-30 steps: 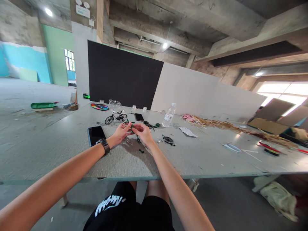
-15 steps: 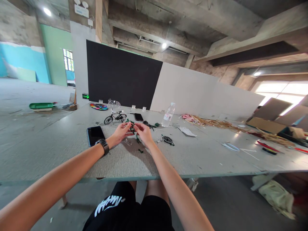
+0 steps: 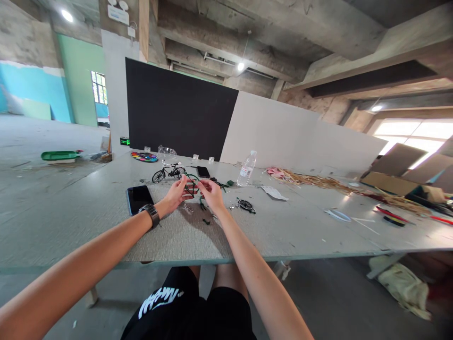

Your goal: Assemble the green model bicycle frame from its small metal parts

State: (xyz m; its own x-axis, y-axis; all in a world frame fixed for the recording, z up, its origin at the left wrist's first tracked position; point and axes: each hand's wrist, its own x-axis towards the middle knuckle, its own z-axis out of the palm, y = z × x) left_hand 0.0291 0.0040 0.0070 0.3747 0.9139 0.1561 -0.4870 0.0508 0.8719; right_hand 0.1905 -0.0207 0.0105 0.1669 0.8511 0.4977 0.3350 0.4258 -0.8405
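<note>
Both hands, the left hand (image 3: 177, 192) and the right hand (image 3: 211, 192), pinch a thin green frame (image 3: 191, 184) between their fingertips, holding it just above the tabletop (image 3: 283, 226) near the middle of the frame. Just behind the left hand stands a black model bicycle (image 3: 168, 173). A dark phone (image 3: 139, 199) lies left of that hand, near the wrist. Right of the right hand lies a small spoked wheel (image 3: 245, 205), with a clear bottle (image 3: 247, 169) upright behind it. Small green pieces (image 3: 205, 221) lie below the hands.
</note>
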